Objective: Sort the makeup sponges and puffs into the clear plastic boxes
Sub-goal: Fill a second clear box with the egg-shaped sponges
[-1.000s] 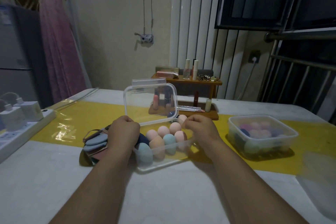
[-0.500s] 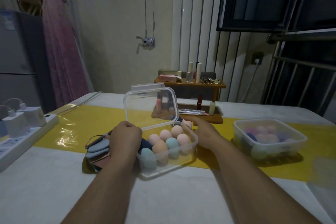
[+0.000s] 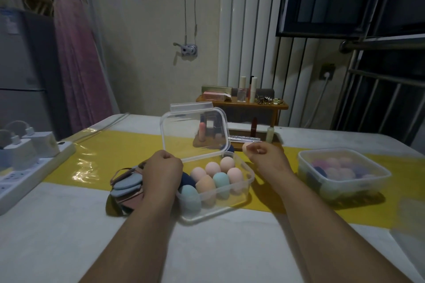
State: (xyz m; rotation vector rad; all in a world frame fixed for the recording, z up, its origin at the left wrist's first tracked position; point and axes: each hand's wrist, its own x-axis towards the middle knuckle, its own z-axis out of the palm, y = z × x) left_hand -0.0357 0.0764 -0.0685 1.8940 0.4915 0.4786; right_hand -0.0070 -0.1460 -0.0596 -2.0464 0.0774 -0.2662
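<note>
Right fingers (image 3: 254, 150): curled and pinched around a small pale pink sponge (image 3: 246, 147), held just above the table behind the open box's far right corner.
Left fingers (image 3: 166, 156): closed in a loose fist at the box's left rim, beside the lid's lower edge; whether they grip the lid cannot be told.
Right hand (image 3: 268, 158): hovers apart from the box, to its right.
Left hand (image 3: 163, 173): rests against the box's left side, partly covering a dark blue sponge.
Open box (image 3: 239, 200): clear plastic, in the middle of the table, holding upright egg-shaped sponges in pink, peach and teal.
Lid (image 3: 195, 133): clear, tilted up at the box's far edge.
Puffs (image 3: 126, 185): flat blue and brown pads stacked left of the box, touching the left hand.
Second box (image 3: 342, 173): clear, lid on, well to the right, full of pink and purple sponges.
Table (image 3: 69, 236): white, crossed by a yellow runner (image 3: 115, 151).
</note>
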